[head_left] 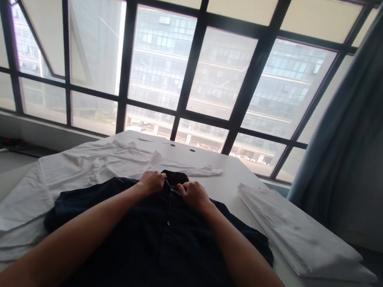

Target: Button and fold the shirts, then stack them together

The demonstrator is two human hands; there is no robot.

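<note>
A dark navy button-up shirt point(163, 246) lies front up on the white table, its collar point(175, 177) pointing away from me. My left hand point(152, 182) is closed on the left side of the collar. On the other side, my right hand point(194, 194) pinches the collar's right edge. A pale button shows on the front placket below the collar. Both forearms reach across the shirt and cover parts of its sleeves and body.
A white shirt point(81, 164) is spread out to the left, partly under the dark one. To the right lies a folded stack of white cloth point(301, 235). Beyond the table point(211, 159) are large windows, with a blue-grey curtain point(349, 121) at the right.
</note>
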